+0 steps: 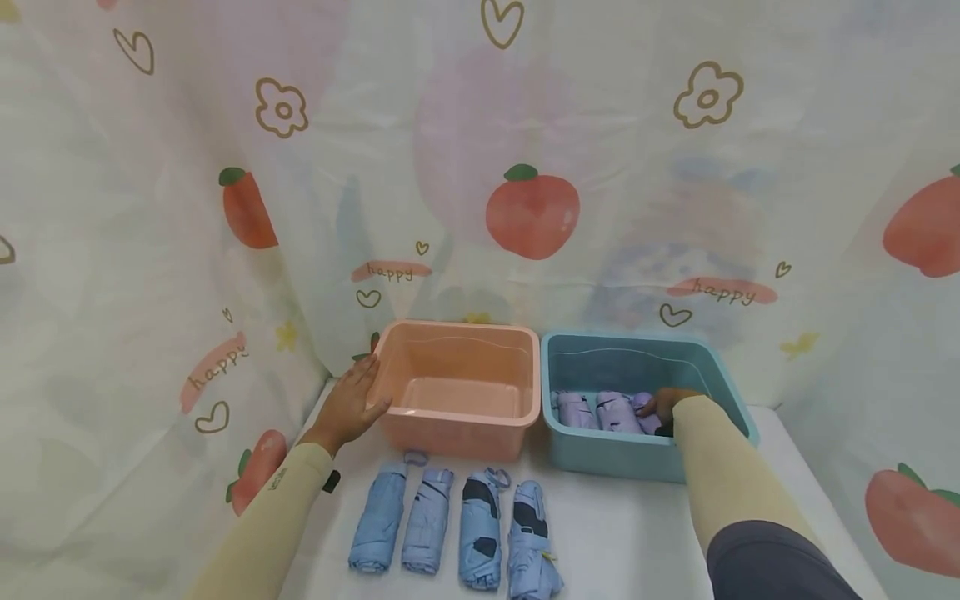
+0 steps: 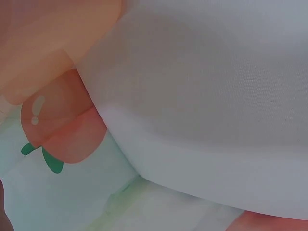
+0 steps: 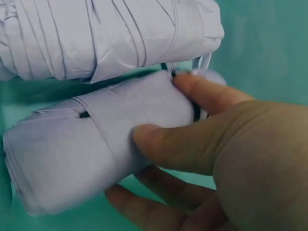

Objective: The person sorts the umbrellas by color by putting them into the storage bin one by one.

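Note:
My right hand (image 1: 667,402) is inside the teal bin (image 1: 618,457). In the right wrist view its thumb and fingers grip one end of a folded lilac umbrella (image 3: 62,149). Another folded lilac umbrella (image 3: 115,38) lies just beside that one. The head view shows more lilac umbrellas (image 1: 617,412) along the bin's floor. With its fingers extended, my left hand (image 1: 347,406) touches the left side of the pink bin (image 1: 457,433). Nothing is held in it. The left wrist view shows little of that hand.
Several folded blue umbrellas (image 1: 377,521) lie in a row on the white table (image 1: 622,533), in front of the pink bin. The two bins stand side by side against a fruit-printed cloth (image 1: 615,192), which also hangs at the left and right.

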`<state>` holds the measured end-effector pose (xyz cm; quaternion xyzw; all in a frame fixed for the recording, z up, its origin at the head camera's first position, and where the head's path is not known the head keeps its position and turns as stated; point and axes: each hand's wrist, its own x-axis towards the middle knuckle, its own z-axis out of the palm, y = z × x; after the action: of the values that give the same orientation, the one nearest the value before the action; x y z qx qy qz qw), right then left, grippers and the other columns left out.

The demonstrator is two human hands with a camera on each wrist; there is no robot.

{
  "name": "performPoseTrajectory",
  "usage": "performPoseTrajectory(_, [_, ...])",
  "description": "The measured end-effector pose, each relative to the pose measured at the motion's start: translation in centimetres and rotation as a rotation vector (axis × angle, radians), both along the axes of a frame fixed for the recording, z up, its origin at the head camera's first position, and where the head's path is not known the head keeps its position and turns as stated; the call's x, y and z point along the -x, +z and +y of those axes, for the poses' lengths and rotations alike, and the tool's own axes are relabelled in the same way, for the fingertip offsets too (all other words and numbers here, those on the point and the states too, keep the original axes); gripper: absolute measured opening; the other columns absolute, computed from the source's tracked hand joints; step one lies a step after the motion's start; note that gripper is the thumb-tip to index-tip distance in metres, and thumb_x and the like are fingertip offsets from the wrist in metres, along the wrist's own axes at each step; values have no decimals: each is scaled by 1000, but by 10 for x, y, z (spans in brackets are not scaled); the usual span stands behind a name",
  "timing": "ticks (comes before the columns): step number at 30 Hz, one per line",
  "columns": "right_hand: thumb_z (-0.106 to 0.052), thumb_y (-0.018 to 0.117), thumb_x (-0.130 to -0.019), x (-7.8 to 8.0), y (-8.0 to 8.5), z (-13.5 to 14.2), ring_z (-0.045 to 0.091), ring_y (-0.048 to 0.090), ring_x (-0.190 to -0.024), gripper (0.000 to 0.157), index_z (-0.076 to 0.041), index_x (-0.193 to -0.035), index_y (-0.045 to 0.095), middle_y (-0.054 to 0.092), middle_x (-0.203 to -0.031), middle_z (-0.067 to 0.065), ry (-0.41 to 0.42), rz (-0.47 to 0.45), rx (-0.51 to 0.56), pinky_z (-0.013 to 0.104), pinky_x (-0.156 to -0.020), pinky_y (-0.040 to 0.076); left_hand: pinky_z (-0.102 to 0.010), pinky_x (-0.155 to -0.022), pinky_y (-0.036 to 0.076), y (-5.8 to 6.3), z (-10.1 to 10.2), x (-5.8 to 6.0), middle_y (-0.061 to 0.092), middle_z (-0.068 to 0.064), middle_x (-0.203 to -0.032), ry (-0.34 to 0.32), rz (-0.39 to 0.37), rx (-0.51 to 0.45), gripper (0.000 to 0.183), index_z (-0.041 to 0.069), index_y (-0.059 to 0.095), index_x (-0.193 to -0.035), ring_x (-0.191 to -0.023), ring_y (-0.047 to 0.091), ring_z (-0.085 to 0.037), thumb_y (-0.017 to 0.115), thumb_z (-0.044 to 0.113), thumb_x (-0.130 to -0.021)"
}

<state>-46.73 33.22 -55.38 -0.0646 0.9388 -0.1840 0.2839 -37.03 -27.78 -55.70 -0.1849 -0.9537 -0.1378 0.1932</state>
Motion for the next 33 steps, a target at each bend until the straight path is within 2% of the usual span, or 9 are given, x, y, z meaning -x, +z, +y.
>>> performPoseTrajectory(3, [7,66,-75,0,0,0,40,46,-116,53,-2,-127,64,47,-136,31,-19,-20,-26,54,-95,43,-49,-113,24,0,0,0,35,-19,-152,4,-4,-2,76,-9,36,-145,-139,32,-37,52,45,-94])
performPoseTrajectory(5, [5,66,-76,-1,0,0,44,43,-121,54,-1,-129,62,42,-138,34,-18,-30,-41,59,-99,38,-49,-112,24,0,1,0,35,-19,-152,7,-7,-2,76,-9,36,-145,-139,32,-36,52,45,-94])
performPoseTrajectory(8, [6,63,-76,-3,0,0,43,44,-119,56,-1,-131,60,41,-139,34,-56,-44,-36,60,-100,36,-50,-112,24,0,2,-1,35,-18,-152,10,-16,-4,76,-8,36,-146,-140,31,-36,51,45,-94])
performPoseTrajectory(10, [4,63,-77,-4,0,0,45,43,-122,54,0,-131,60,43,-138,34,-35,-47,-56,62,-102,33,-49,-113,24,0,3,-2,34,-18,-153,15,-24,-3,77,-8,35,-146,-140,30,-35,51,46,-94])
performPoseTrajectory(16, [-4,66,-81,-7,28,-7,49,39,-127,53,2,-133,57,46,-137,32,163,-38,-192,62,-103,31,-48,-113,24,-1,2,0,34,-19,-152,15,-20,0,76,-8,34,-146,-141,29,-34,53,43,-93])
performPoseTrajectory(18, [-4,67,-81,-8,37,-11,51,37,-129,53,1,-133,57,46,-137,32,177,-28,-197,63,-103,31,-48,-113,24,-1,0,1,35,-19,-152,15,-17,4,76,-9,35,-146,-140,30,-35,54,42,-93])
performPoseTrajectory(23, [-3,68,-81,-14,49,-11,52,40,-126,52,-1,-131,59,49,-134,32,90,-22,-171,64,-96,37,-49,-113,23,4,3,0,33,-21,-152,-1,-30,-2,76,-10,33,-146,-140,30,-37,54,42,-93])
performPoseTrajectory(29, [-8,67,-86,-19,70,-10,44,54,-114,45,-3,-130,61,56,-128,26,141,3,-172,59,-88,46,-51,-113,23,5,4,-1,33,-22,-152,-9,-38,14,77,-11,33,-146,-140,29,-38,51,44,-95])
performPoseTrajectory(33, [-11,64,-91,-22,80,-9,41,59,-108,39,-4,-129,62,60,-125,21,124,-12,-131,59,-87,47,-52,-112,23,7,4,-4,34,-23,-151,-13,-45,9,77,-11,33,-145,-139,31,-39,51,45,-95])
